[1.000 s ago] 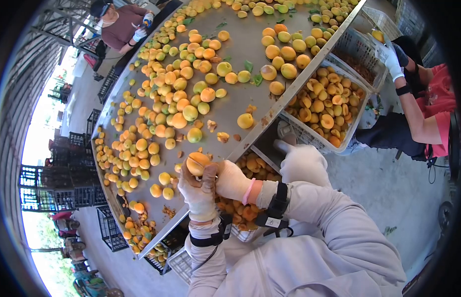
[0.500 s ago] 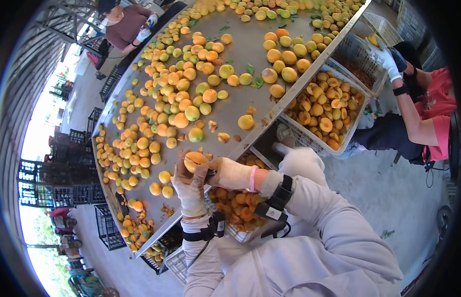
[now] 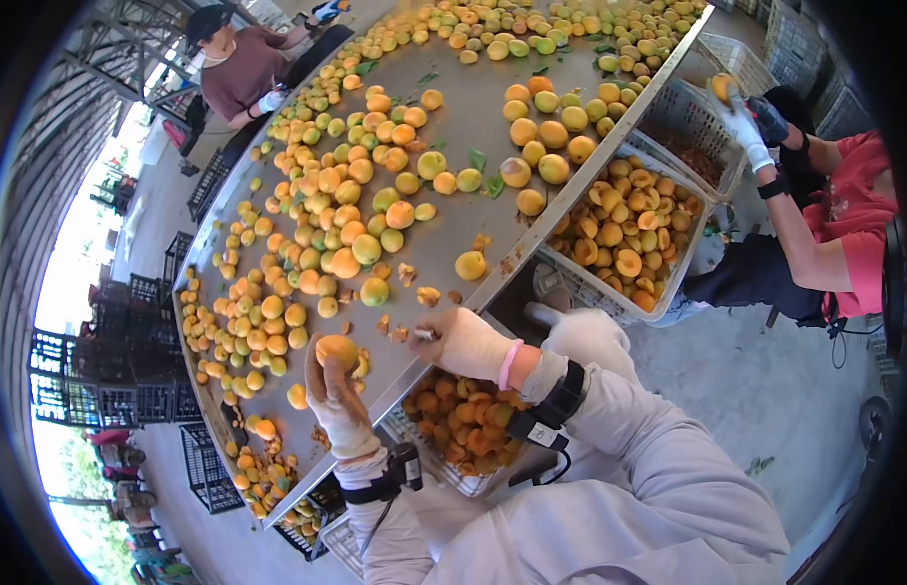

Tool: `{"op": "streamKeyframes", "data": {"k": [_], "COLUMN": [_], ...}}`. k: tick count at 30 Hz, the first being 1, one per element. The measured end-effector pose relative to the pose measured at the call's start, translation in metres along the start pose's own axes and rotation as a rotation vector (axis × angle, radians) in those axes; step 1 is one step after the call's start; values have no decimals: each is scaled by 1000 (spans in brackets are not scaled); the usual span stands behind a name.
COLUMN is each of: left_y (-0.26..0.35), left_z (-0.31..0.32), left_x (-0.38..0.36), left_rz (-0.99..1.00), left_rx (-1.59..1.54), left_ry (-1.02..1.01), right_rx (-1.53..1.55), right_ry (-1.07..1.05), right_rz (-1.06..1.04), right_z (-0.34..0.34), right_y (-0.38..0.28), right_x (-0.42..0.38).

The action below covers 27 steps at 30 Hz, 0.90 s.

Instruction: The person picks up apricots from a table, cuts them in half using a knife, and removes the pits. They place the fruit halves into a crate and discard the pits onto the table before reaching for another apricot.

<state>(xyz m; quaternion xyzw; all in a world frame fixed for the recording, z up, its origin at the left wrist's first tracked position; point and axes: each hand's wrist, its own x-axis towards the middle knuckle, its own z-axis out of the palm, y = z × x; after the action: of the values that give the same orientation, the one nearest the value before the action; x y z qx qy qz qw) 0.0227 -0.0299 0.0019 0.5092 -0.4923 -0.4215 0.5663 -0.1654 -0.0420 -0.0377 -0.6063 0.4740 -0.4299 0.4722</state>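
Note:
My left hand [image 3: 340, 414], gloved, is closed around a whole orange apricot [image 3: 336, 351] above the near edge of the sorting table [image 3: 434, 239]. To its right, my right hand [image 3: 470, 349], in a pale glove with a pink band at the wrist, is closed on a small metal tool [image 3: 427, 334]; most of it is hidden by the fingers. The two hands are apart. Below them stands a crate [image 3: 400, 426] with halved apricots [image 3: 463, 414] in it. Bits of apricot pulp [image 3: 428, 295] lie on the table beyond my hands.
Many whole apricots [image 3: 346, 195] cover the table. A light crate of apricot halves [image 3: 702, 219] stands at its right edge. One co-worker [image 3: 853, 224] holds fruit at the right; another person [image 3: 244, 68] is at the far left. Black crates [image 3: 210, 468] stand on the floor.
My hands were together at an apricot and have come apart. The left has moved left with an apricot; the right has drawn clear, the small tool in its fingers.

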Motion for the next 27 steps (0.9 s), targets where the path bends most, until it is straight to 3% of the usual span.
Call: {"op": "streamKeyframes", "data": {"k": [1,2,3,4,6,10,11,14,15,18,23,26,27], "left_y": [10,13,11,10,11,9,10,13,8,8,9,10,9], "left_z": [5,9,11,17,31,37,39,35,34,40,50,56,57], "left_x": [-6,-11,-14,-16,-17,-15,-10,-6,-2,-4,-1,-5,-7], "left_rz": [33,69,234,348,590,631,735,732,744,671,597,499,454], "left_rx": [171,341,619,692,828,913,868,863,865,760,621,589,586], "left_ry": [-75,-151,-228,-295,-426,-379,-360,-360,-344,-250,-160,-79,-56], "right_rx": [411,457,501,545,620,702,704,821,873,999,956,865,861], "right_ry": [-94,-111,-126,-141,-278,-256,-251,-405,-343,-174,-43,120,136], "right_rz": [279,318,353,384,309,268,239,232,157,332,365,160,197], "right_z": [-9,-12,-13,-15,-1,5,3,-15,-4,10,10,26,30], "right_y": [-11,-20,-28,-35,-15,-11,-17,-38,-32,-32,-45,-35,-32], "right_x": [-1,-2,-1,0,4,2,1,-4,-4,-5,-3,-1,0]}}
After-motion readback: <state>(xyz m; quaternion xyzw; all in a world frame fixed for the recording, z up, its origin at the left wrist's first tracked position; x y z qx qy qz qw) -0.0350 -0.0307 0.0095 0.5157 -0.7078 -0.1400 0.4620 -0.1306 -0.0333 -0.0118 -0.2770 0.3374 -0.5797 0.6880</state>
